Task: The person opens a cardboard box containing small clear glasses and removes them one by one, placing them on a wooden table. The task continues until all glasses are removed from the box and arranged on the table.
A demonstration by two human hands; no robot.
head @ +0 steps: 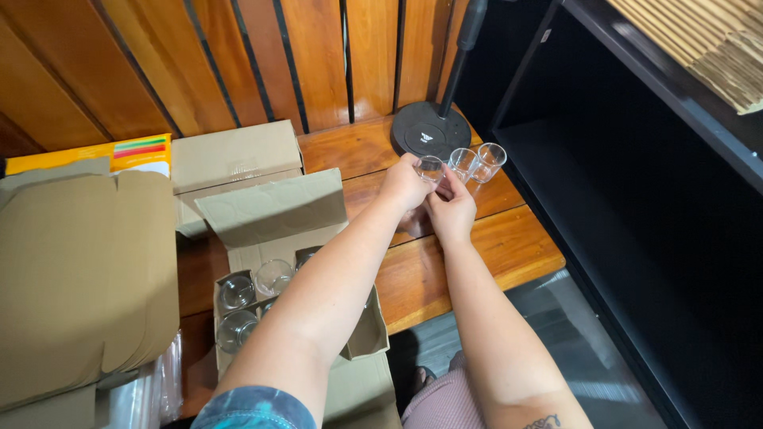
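Where the bench's near edge carries an open cardboard box (278, 262), flap up for reach, clear glasses (236, 291) upright in its dividers. Farther, toward the far right corner: left hand (405, 184) pinching a small glass (430, 168), right hand (451, 211) curled beneath, steadying. Beyond, two more glasses (476, 162) in a row beside a black stand base (430, 132).

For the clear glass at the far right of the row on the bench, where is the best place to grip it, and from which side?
Probably around the wall of the rightmost glass, coming from above or from its right. It stands upright, mouth up, with another glass close on its left, so that side is crowded. The left hand and right hand are on the third glass.
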